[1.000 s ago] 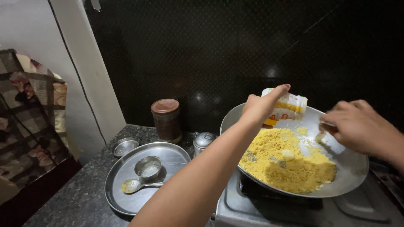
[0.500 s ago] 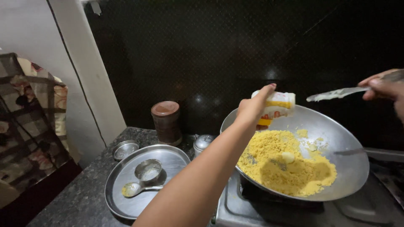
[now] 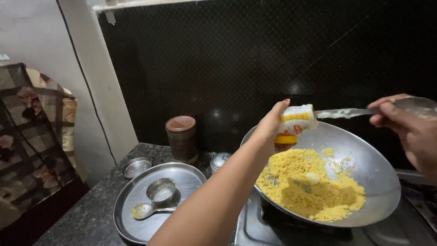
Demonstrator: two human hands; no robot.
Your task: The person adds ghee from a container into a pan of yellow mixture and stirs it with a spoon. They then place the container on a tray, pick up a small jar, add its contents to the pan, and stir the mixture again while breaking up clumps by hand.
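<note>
The right hand has lifted its smeared knife to the tilted tub — left hand's grip clenched round it — above the wok.

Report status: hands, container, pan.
Left hand grips tilted container over pan. Right hand holds utensil at its mouth. Yellow crumbly mix in pan; nothing obstructing.

A dark speckled stone countertop fills the lower left. At its centre lies a round steel plate. At ten o'clock from the plate sits a small steel lid; at twelve o'clock, a brown lidded jar; at two o'clock, a small steel container. At three o'clock stands the stove.
</note>
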